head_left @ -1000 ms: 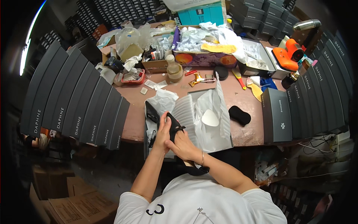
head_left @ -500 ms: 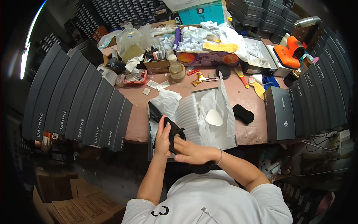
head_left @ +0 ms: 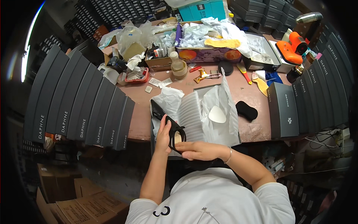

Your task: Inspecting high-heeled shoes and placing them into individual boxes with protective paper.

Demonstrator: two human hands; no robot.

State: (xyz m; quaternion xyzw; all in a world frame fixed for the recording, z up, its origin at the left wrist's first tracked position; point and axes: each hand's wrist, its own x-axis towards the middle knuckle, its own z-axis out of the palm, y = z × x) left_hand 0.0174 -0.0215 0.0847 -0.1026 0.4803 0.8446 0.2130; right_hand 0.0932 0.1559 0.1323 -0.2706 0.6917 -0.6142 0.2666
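My left hand (head_left: 162, 139) is closed around the side of a black shoe (head_left: 172, 129), its narrow toe pointing up and to the left. Outstretched fingers of my right hand (head_left: 203, 150) touch the shoe's heel end, beside the pale insole that shows through its opening. Below them sits my right thumb, and the underside of the shoe is hidden. Shoe and hands are over a grey shoe box (head_left: 239, 137) lined with white tissue paper (head_left: 230, 121). In the box lie a ribbed white foam sheet (head_left: 190, 116) and a rounded white pad (head_left: 217, 114).
A black pad (head_left: 246, 111) lies right of the box. Dark shoe boxes stand in rows at left (head_left: 84, 108) and right (head_left: 285, 112). Toward the back are a bottle (head_left: 179, 69), a red-handled brush (head_left: 244, 74), a paper-filled carton (head_left: 205, 55) and an orange device (head_left: 289, 52).
My right hand has drawn back from inside the shoe to its heel end, uncovering the pale insole. My left hand keeps its hold on the shoe. The whole view has shifted slightly.
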